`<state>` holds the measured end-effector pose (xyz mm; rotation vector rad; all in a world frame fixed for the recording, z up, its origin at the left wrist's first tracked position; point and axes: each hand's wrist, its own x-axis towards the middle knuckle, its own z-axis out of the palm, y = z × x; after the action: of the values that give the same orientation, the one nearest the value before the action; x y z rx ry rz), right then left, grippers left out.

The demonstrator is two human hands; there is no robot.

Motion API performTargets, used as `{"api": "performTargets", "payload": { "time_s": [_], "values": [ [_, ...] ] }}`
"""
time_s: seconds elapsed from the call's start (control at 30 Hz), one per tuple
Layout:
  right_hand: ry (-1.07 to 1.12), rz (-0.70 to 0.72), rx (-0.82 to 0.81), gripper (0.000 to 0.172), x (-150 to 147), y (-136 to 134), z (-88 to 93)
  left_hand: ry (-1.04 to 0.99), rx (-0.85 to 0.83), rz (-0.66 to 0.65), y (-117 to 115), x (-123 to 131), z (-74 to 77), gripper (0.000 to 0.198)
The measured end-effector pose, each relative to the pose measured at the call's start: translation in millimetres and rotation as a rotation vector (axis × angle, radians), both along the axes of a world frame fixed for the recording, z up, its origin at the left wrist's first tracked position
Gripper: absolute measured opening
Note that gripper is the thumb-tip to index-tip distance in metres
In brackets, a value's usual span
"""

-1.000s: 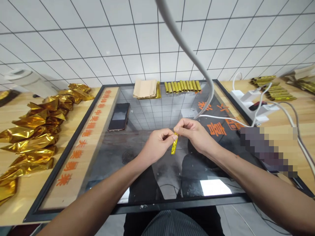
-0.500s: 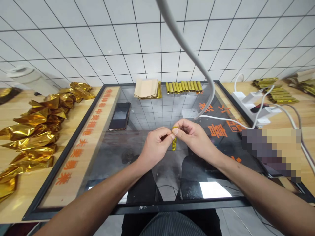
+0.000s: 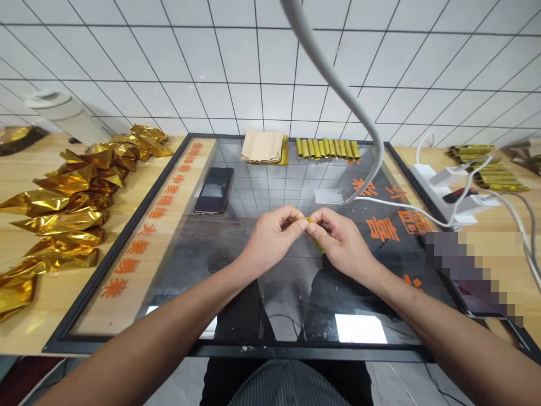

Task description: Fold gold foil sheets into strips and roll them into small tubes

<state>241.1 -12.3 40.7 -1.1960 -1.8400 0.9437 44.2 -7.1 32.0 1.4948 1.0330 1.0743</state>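
Above the middle of the dark glass panel, my left hand [image 3: 276,234] and my right hand [image 3: 340,239] meet at their fingertips. Both pinch the top end of a small gold strip [image 3: 318,245], which hangs at a slant, mostly hidden behind my right hand. Beyond them, a row of several small gold rolls [image 3: 327,149] lies at the panel's back edge. A stack of brown paper sheets [image 3: 261,148] with gold foil at its side sits left of the rolls.
A phone [image 3: 214,190] lies back left on the glass. Gold foil pieces [image 3: 63,217] cover the left side. At the right are a power strip [image 3: 433,192] with cables and more gold rolls [image 3: 499,176]. A thick grey cable [image 3: 338,84] hangs down in front.
The gold strip has swung from hanging straight down to a slant toward my right hand, and less of it shows. The camera view has shifted slightly.
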Motion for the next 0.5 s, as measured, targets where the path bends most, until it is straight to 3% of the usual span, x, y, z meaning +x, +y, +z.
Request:
{"api": "performTargets", "payload": {
  "time_s": [0.17,0.37,0.5],
  "values": [
    [0.078,0.083,-0.138,0.027,-2.0,2.0,-2.8,0.058,-0.018,0.040,2.8,-2.2,-2.7,0.022],
    [0.171,0.127,-0.340,0.045,-0.8,5.9,0.9,0.079,-0.021,0.020,5.3,-0.6,-4.0,0.024],
    [0.184,0.164,-0.450,0.043,-0.8,7.0,6.1,0.139,-0.048,0.014,7.2,-1.1,-4.2,0.028]
  ]
}}
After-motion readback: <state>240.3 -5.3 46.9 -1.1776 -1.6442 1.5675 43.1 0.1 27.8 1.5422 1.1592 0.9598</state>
